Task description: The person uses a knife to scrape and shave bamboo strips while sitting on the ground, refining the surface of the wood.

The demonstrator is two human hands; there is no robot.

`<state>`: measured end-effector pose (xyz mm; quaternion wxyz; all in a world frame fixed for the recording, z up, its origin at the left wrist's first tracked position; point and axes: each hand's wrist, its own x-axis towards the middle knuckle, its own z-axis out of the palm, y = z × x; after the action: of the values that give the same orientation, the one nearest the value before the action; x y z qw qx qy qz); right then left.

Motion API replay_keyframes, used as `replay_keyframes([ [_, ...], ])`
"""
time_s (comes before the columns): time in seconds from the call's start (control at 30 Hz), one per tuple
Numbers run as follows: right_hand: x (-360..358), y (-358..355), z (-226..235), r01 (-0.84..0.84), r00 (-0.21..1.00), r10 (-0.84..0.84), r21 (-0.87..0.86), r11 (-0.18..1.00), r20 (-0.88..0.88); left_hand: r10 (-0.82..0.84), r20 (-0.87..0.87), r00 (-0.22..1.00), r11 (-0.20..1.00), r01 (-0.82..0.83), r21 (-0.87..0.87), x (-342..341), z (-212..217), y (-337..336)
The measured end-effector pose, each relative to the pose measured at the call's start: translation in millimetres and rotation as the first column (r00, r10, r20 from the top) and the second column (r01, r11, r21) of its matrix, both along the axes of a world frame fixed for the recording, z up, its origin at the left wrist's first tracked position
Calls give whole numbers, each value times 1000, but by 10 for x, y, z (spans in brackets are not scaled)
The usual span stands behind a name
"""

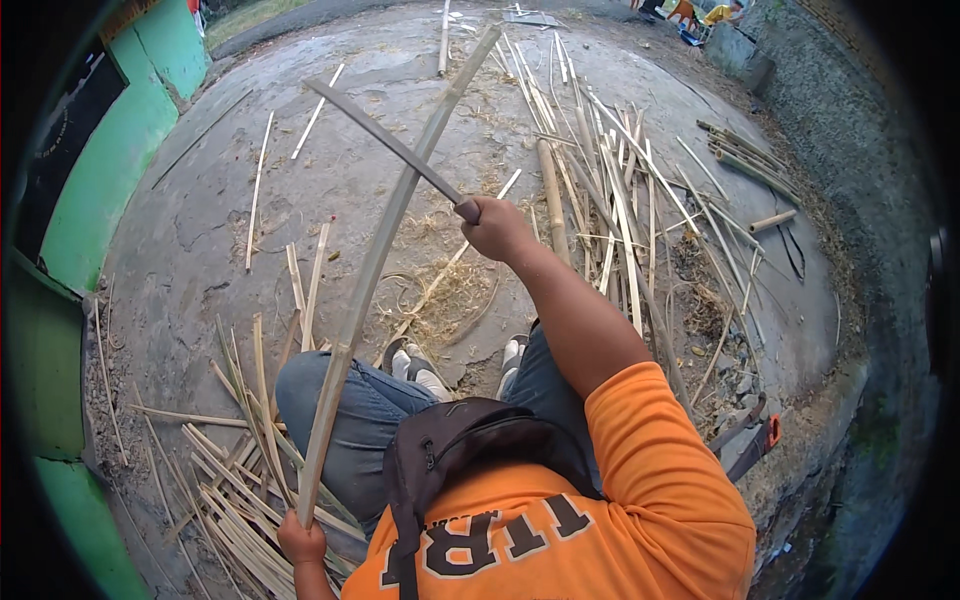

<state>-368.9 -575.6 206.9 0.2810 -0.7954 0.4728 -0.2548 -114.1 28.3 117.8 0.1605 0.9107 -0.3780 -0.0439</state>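
A long, wide bamboo strip [372, 270] slants up and away from my lap, past my left knee. Its lower end is in my left hand [302, 538], whose fingers are wrapped round it. My right hand [498, 230], stretched out ahead, grips the handle of a machete [370, 122]. The long dark blade points to the far left and crosses the bamboo strip in its upper part. Whether the cutting edge touches the strip I cannot tell. Thin curled shavings [455, 300] lie on the ground beyond my feet.
Split bamboo strips [225, 490] are heaped at my left, and more strips [625, 210] lie ahead on the right. A bamboo pole [553, 200] is among them. A handsaw [755, 447] rests near my right side. Green wall [130, 130] stands left, rough grey wall [830, 130] right.
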Motion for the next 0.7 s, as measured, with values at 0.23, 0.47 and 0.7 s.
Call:
replay_keyframes([
  [0.23, 15, 137, 7, -41, 994, 36, 46, 998, 105, 4, -21, 1000, 1000, -4, 20, 28, -33, 14],
  [0.47, 73, 188, -62, -162, 978, 189, -241, 957, 92, -4, -116, 993, 999, 0, -39, -31, -85, -66],
  [0.7, 208, 614, 62, -510, 855, 456, -238, 827, -247, 2, -133, 991, 996, -14, -83, -141, -50, -123],
])
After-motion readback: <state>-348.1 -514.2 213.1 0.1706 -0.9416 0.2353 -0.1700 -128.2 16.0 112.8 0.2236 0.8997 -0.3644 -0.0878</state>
